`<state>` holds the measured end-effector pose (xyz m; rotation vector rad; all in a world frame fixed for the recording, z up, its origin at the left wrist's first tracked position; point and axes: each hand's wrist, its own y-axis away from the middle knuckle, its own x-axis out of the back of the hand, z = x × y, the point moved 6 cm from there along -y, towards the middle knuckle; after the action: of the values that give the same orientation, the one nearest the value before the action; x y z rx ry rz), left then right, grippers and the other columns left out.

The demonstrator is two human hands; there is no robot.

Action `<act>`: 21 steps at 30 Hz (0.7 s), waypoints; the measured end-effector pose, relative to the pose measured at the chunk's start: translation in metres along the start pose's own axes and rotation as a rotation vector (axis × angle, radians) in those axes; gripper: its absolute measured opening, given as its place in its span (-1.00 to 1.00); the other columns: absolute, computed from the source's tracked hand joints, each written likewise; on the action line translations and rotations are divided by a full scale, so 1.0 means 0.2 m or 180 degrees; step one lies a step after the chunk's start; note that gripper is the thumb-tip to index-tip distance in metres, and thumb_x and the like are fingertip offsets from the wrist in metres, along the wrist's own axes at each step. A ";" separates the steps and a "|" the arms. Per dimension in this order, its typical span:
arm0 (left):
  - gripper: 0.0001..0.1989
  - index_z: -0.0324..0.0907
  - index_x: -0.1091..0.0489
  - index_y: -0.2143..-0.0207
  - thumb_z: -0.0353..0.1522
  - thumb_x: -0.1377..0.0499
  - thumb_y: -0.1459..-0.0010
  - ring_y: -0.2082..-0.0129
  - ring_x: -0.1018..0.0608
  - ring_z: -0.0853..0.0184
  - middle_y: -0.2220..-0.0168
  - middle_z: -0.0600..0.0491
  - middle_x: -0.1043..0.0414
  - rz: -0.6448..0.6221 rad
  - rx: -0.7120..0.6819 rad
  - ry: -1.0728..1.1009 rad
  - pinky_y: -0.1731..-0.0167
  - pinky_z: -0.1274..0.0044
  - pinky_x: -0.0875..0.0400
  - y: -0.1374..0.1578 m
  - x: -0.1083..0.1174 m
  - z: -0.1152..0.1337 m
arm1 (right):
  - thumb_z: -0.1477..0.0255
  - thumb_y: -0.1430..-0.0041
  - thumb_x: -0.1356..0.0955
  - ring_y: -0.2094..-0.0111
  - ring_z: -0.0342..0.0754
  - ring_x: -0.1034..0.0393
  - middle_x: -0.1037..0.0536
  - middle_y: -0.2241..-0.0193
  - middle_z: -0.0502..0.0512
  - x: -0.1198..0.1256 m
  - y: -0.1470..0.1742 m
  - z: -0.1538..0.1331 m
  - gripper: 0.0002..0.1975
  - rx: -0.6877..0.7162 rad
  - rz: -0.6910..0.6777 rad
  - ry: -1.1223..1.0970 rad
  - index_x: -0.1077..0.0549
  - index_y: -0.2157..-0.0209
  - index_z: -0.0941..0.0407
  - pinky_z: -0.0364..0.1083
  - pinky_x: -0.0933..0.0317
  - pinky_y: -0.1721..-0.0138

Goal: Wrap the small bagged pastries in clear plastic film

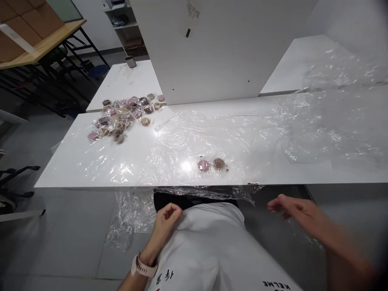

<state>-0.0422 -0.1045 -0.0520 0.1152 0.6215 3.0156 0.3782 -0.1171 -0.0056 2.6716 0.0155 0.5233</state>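
Observation:
My left hand (168,218) is curled closed in front of the white shirt, below the table edge, with nothing visible in its fingers. My right hand (294,208) is off to the right, also below the edge; it is slightly blurred, its fingers loosely bent and apart, and I see nothing in it. Between the hands, near the table's front edge, lie a pink round piece (204,165) and a brown round piece (218,163), side by side in clear wrapping. Neither hand touches them. Clear plastic film (188,137) spreads beneath and around them.
Several wrapped round pieces (121,115) in pink, brown and tan are heaped at the left of the white table (69,161). A white upright panel (218,52) rises behind. More film (333,121) covers the right, and some hangs off the front. A metal cup (130,62) stands farther back.

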 end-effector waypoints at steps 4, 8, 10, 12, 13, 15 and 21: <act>-0.58 -0.05 -0.49 0.29 0.00 -0.44 0.07 0.22 -0.60 0.29 0.15 0.01 -0.57 -0.0112 0.1053 0.1850 0.29 0.50 -0.53 -0.14 -0.08 -0.20 | -0.21 -0.02 -0.40 -0.06 0.28 -0.50 -0.52 -0.14 0.26 -0.36 -0.09 0.28 -0.28 0.0009 -0.0609 -0.1336 -0.53 -0.10 -0.09 0.27 -0.45 -0.01; -0.65 -0.17 -0.44 0.47 -0.12 -0.44 -0.01 0.50 -0.52 0.45 0.48 0.07 -0.50 -0.0788 0.1112 0.1651 0.50 0.64 -0.42 -0.21 -0.14 0.01 | -0.04 -0.15 -0.42 0.19 0.06 -0.53 -0.60 0.14 0.20 -0.53 -0.20 0.14 -0.59 0.0339 -0.1090 -0.1679 -0.63 0.24 0.00 0.08 -0.49 0.14; -0.65 -0.21 -0.45 0.51 -0.13 -0.39 -0.09 0.63 -0.44 0.48 0.56 0.06 -0.48 -0.1188 0.0979 0.1180 0.61 0.64 -0.33 -0.18 -0.13 0.19 | 0.07 -0.23 -0.41 0.39 -0.05 -0.46 -0.56 0.32 0.15 -0.50 -0.21 0.00 -0.65 0.0514 -0.1349 -0.1614 -0.60 0.40 0.06 -0.02 -0.45 0.35; -0.60 -0.23 -0.46 0.52 -0.09 -0.32 -0.16 0.67 -0.44 0.47 0.57 0.02 -0.51 -0.1406 0.0713 0.0843 0.64 0.62 -0.33 -0.16 -0.12 0.37 | 0.09 -0.26 -0.39 0.49 -0.11 -0.38 -0.52 0.38 0.12 -0.43 -0.21 -0.15 -0.63 0.0746 -0.1462 -0.1684 -0.56 0.44 0.08 -0.06 -0.40 0.45; -0.58 -0.24 -0.47 0.51 -0.07 -0.30 -0.18 0.65 -0.48 0.45 0.54 0.00 -0.54 -0.1405 0.0550 0.0775 0.60 0.60 -0.39 -0.17 -0.12 0.46 | 0.08 -0.27 -0.38 0.51 -0.12 -0.37 -0.52 0.39 0.12 -0.39 -0.23 -0.22 -0.62 0.0873 -0.1398 -0.1726 -0.55 0.44 0.08 -0.06 -0.39 0.46; -0.60 -0.23 -0.49 0.45 -0.07 -0.25 -0.23 0.51 -0.59 0.38 0.42 -0.05 -0.61 -0.1231 0.0251 0.0819 0.44 0.54 -0.54 -0.24 -0.12 0.60 | 0.07 -0.28 -0.37 0.48 -0.10 -0.40 -0.54 0.36 0.11 -0.31 -0.28 -0.34 -0.63 0.1122 -0.1018 -0.1746 -0.54 0.42 0.06 -0.03 -0.42 0.41; -0.60 -0.16 -0.34 -0.12 -0.13 -0.03 -0.39 -0.13 -0.56 0.20 -0.20 -0.18 -0.44 -0.0548 -0.0253 0.0770 -0.16 0.32 -0.47 -0.54 -0.18 0.72 | 0.00 -0.29 -0.32 -0.19 0.15 -0.37 -0.47 -0.18 0.15 -0.27 -0.51 -0.49 -0.54 0.1506 0.0076 -0.0423 -0.47 -0.09 -0.06 0.22 -0.29 -0.20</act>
<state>0.0100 0.0492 0.0344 -0.2955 0.4973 2.9025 0.2987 0.0101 0.0174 3.1672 0.0778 0.3844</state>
